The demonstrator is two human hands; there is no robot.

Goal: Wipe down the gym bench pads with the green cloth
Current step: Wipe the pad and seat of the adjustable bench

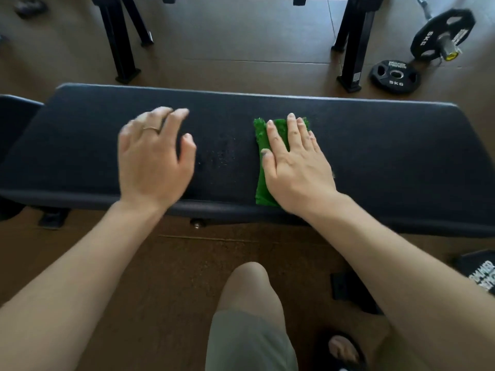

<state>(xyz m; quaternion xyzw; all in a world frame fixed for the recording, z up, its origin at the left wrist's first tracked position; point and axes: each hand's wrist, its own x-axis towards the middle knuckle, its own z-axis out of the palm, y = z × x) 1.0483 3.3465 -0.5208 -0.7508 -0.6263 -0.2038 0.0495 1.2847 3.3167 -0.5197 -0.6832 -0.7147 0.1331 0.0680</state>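
The floor [241,44] is brown and fills the view behind and in front of the bench. The long bench pad [375,145] is dark and runs across the frame from left to right. A second, shorter pad [16,121] sits at its left end, just beside it. Beyond the long bench pad stands a black rack frame [356,49] on angled legs.

Your left forearm and right forearm enter from the lower corners and reach over the near edge of the pad. Your bent knee [249,287] is below the pad, near the centre.

A barbell end carrying a black plate [428,36] lies at upper right. A loose weight plate [395,74] marked 5KG lies flat on the floor just beside the rack foot.

Your right hand [297,167] lies flat, palm down, fingers straight and slightly spread, pressing on the green cloth [263,188]. Your left hand [152,159] is over the pad, well apart from the cloth, fingers loosely curved and holding nothing. It is blurred, so you cannot tell whether it touches the pad. It bears a thin ring [152,128].

The green cloth lies on the pad right of centre, mostly under the right hand. It shows past the fingertips and along the thumb side, down to the near edge.

Pale specks [219,153] dot the pad between the two hands.
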